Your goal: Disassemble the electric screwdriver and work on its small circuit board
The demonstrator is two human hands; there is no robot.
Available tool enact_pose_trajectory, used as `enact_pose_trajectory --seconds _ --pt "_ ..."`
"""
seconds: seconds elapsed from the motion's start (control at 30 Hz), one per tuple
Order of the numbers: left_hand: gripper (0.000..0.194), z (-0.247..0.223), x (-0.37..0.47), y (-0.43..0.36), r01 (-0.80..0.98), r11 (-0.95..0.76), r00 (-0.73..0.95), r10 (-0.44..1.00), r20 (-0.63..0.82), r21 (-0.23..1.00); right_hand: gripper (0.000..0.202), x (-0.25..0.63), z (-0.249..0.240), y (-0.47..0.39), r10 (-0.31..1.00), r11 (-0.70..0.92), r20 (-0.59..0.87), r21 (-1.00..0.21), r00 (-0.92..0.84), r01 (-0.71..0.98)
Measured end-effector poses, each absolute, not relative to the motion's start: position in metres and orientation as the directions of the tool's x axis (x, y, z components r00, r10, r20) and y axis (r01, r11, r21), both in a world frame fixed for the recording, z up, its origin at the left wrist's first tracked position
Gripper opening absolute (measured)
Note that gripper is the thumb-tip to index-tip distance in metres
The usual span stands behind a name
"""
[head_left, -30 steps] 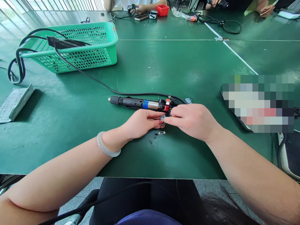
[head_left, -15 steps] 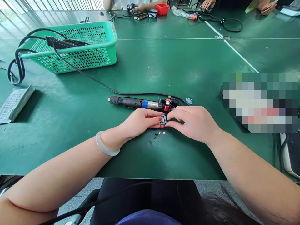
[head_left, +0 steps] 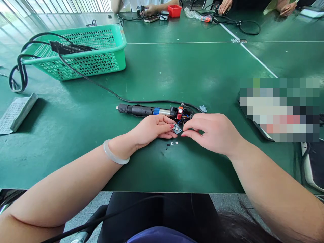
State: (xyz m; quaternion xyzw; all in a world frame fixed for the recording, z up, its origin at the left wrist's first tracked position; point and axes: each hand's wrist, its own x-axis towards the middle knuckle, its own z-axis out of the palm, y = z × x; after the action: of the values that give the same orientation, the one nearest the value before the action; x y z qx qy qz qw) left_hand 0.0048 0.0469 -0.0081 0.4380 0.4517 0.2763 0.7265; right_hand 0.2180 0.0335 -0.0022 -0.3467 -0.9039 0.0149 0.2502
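Between thumb and fingers, my left hand (head_left: 158, 127) holds a small grey circuit board (head_left: 177, 128), tilted. My right hand (head_left: 202, 130) is just right of the board, its thumb and index finger curved with a gap between the tips; nothing shows in it. Behind both hands lies an opened black handheld tool (head_left: 141, 110) with a blue band, a silver section, a red part (head_left: 180, 113) and thin wires. A small white-framed piece (head_left: 174, 143) and tiny black bits (head_left: 168, 145) lie on the table in front of my hands.
A green basket (head_left: 83, 64) with a black cable (head_left: 106, 88) stands at the back left. Left is a wrapped block (head_left: 19, 113). A small grey piece (head_left: 203, 108) lies behind my right hand. A blurred object (head_left: 279, 111) sits right. Other people's hands and a red box (head_left: 174, 11) are across the table.
The board has turned and tilted in my left hand. My right hand has shifted slightly right, away from the board, uncovering more of the tool's wires.
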Motion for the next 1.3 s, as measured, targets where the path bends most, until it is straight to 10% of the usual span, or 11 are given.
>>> enact_pose_trajectory --seconds 0.2,0.87,1.17,1.3 --pt "0.021 -0.01 0.004 0.047 0.019 0.465 0.429 0.796 -0.427 0.885 0.019 0.208 -0.006 0.018 0.397 0.904 0.387 -0.011 -0.832 0.427" --pt "0.005 -0.003 0.008 0.043 0.06 0.447 0.39 0.812 -0.434 0.892 0.029 0.179 -0.021 -0.004 0.496 0.816 0.443 0.057 -0.747 0.576" --pt "0.013 -0.001 0.011 0.042 0.111 0.418 0.411 0.807 -0.425 0.901 0.008 0.205 0.0 -0.001 0.887 0.436 0.42 -0.624 -0.192 0.649" --pt "0.014 0.002 0.016 0.04 0.137 0.407 0.362 0.828 -0.428 0.903 0.007 0.2 -0.002 0.0 0.869 0.459 0.468 -0.642 -0.16 0.614"
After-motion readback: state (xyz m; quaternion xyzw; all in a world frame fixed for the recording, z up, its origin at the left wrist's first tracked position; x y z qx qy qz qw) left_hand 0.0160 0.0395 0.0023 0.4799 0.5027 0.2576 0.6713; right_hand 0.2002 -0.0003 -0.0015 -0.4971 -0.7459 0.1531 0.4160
